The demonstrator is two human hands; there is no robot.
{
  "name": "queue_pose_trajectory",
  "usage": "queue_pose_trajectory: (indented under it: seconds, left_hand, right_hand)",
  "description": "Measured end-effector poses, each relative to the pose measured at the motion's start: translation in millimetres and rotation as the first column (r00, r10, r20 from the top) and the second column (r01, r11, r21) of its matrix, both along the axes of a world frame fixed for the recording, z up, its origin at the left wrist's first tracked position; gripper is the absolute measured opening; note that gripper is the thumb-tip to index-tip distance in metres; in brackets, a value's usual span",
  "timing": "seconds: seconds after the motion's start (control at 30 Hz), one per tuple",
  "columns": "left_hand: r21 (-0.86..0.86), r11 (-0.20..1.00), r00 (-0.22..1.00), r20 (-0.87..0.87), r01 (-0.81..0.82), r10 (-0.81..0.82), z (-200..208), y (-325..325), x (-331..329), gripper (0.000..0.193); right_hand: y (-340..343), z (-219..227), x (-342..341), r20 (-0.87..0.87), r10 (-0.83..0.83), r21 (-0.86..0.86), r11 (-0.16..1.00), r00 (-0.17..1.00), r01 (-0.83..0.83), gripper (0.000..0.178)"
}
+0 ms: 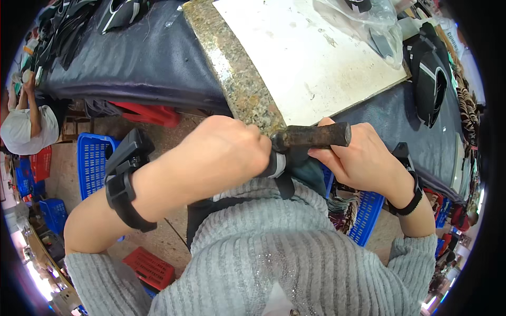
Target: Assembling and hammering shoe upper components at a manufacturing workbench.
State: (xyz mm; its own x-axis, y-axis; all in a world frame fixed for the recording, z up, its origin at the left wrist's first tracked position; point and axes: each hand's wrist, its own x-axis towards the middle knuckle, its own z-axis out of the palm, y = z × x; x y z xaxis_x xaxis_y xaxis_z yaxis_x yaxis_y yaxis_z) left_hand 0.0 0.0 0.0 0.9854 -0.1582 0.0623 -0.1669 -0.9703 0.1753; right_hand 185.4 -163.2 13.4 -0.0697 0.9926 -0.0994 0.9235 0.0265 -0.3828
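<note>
My left hand (240, 145) is closed in a fist at the near corner of the stone slab (247, 95). From beside its knuckles a worn, dark metal hammer (313, 136) points right; its handle is mostly hidden, seemingly inside the fist. Behind the blunt end of the hammer, my right hand (363, 160) has its thumb and fingers pressed together on the edge of a black piece. That black-and-grey shoe upper (278, 166) hangs below the hammer between both hands, partly covered by them. A white board (316, 68) lies on the slab just beyond.
Black shoe uppers lie on the dark-covered table at right (429, 79) and far left (124, 13). A clear plastic bag (369, 26) rests on the board. Blue baskets (95, 163) and a red crate (150, 266) stand on the floor. Another person (31, 124) works at far left.
</note>
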Motion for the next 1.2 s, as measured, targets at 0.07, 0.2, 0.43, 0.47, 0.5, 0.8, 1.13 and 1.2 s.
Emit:
queue_pose_trajectory:
  seconds: [0.07,0.2,0.43,0.47,0.5,0.8,1.13,1.2]
  left_hand:
    - [0.064,0.996,0.997,-0.025,0.068,-0.066,5.0,-7.5,6.9,0.009]
    - [0.121,0.987,0.987,-0.131,0.104,-0.088,12.6,-10.7,12.3,0.007]
    - [-0.059,0.975,0.973,0.076,-0.214,0.218,-27.2,-7.5,-8.1,0.013]
    - [-0.175,0.942,0.935,0.166,-0.285,0.313,-37.8,-5.6,-14.3,0.014]
    - [-0.375,0.854,0.874,0.181,-0.362,0.450,-43.7,-0.8,-19.6,0.011]
    - [-0.936,-0.130,0.895,-0.352,-0.328,0.273,-88.6,5.9,-31.4,0.018]
    - [-0.971,-0.002,0.873,-0.214,-0.237,0.438,-76.9,-3.9,-25.6,0.018]
    - [-0.944,0.030,0.850,-0.281,-0.328,0.445,-69.2,-5.6,-27.9,0.019]
  right_hand:
    - [-1.0,-1.9,0.6,-0.033,0.001,0.063,0.998,0.999,0.001,0.028]
    - [-1.3,-2.0,-1.2,-0.024,0.001,0.026,1.000,1.000,0.000,0.028]
    - [-1.1,-3.8,1.3,-0.046,0.003,0.062,0.998,0.999,-0.001,0.026]
    - [-0.7,-2.8,1.5,-0.044,-0.003,0.059,0.998,0.999,0.006,0.026]
    - [0.0,-2.3,0.7,-0.042,0.006,0.060,0.998,0.999,-0.003,0.026]
    - [4.5,6.7,-1.2,0.027,0.000,-0.085,0.996,1.000,0.002,0.026]
    - [13.6,8.0,-8.8,-0.004,0.019,-0.045,0.999,1.000,-0.019,0.017]
    - [14.9,17.0,-11.4,-0.003,0.008,0.004,1.000,1.000,-0.008,0.018]
